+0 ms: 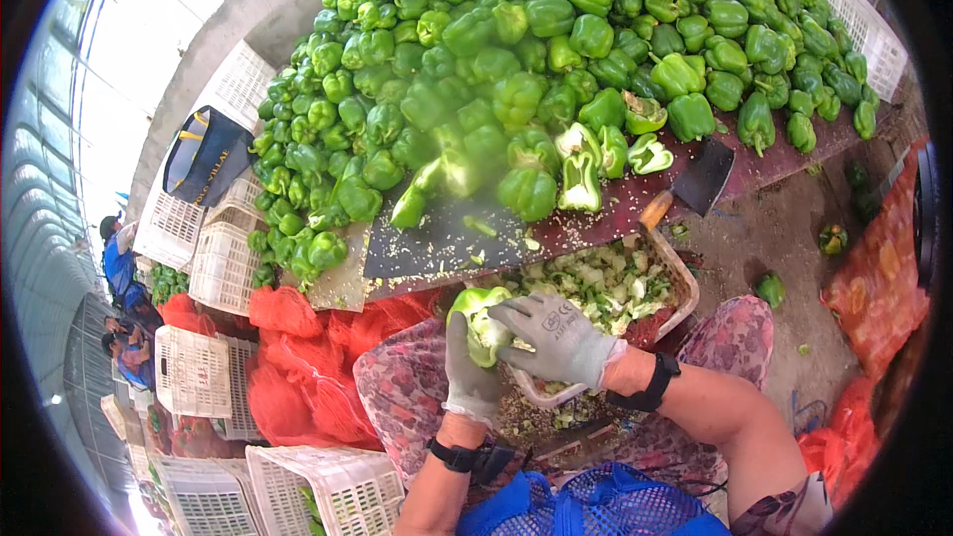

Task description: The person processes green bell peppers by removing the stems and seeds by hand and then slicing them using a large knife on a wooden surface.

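Observation:
A cut green bell pepper (483,310), its pale inside showing, is held above my lap. My left hand (471,372), in a grey glove, wraps it from below and the left. The gloved fingers of my right hand (556,335) press at the open face of the pepper; their tips are partly hidden. Just beyond my right hand lies a shallow plastic crate (687,283) holding pale pepper cores and green scraps (611,288). Opened pepper pieces (581,171) rest on the seed-strewn dark red board (635,201). A cleaver (703,179) with a wooden handle lies at the board's near edge.
A large heap of whole green peppers (556,20) covers the far side. Red mesh sacks (298,367) and white crates (194,372) stand at the left. A filled mesh sack (884,268) is at the right. Other people (121,263) in blue are at the far left.

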{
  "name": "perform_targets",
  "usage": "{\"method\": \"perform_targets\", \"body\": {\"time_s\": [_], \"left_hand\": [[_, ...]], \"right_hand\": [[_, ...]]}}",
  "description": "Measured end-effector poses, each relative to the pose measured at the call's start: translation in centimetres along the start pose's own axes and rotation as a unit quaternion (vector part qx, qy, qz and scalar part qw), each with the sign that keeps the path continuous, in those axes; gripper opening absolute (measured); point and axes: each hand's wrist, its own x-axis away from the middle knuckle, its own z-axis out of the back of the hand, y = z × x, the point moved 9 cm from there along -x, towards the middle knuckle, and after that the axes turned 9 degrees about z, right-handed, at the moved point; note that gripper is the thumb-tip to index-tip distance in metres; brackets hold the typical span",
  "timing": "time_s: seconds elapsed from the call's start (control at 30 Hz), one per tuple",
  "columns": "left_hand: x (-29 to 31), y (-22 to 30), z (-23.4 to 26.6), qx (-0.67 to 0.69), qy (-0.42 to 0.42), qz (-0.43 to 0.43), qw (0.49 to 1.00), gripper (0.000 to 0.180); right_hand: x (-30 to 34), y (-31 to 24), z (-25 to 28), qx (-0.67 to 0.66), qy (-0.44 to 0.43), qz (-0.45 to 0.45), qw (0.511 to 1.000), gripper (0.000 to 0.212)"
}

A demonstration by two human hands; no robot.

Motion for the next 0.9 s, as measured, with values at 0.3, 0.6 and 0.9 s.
{"method": "perform_targets", "body": {"time_s": [0.3,0.6,0.9], "left_hand": [[0.0,0.7,2.2,-0.13,0.074,-0.101,0.984,0.046],[0.9,0.1,3.6,-0.178,0.117,-0.12,0.97,0.043],[0.4,-0.7,2.8,-0.156,0.072,0.015,0.985,0.038]], "right_hand": [[0.9,2.3,-3.8,-0.186,0.076,-0.074,0.977,0.048],[1.0,3.0,-5.8,-0.32,0.033,-0.156,0.934,0.053],[1.0,1.8,-6.6,-0.347,-0.082,-0.091,0.93,0.034]]}}
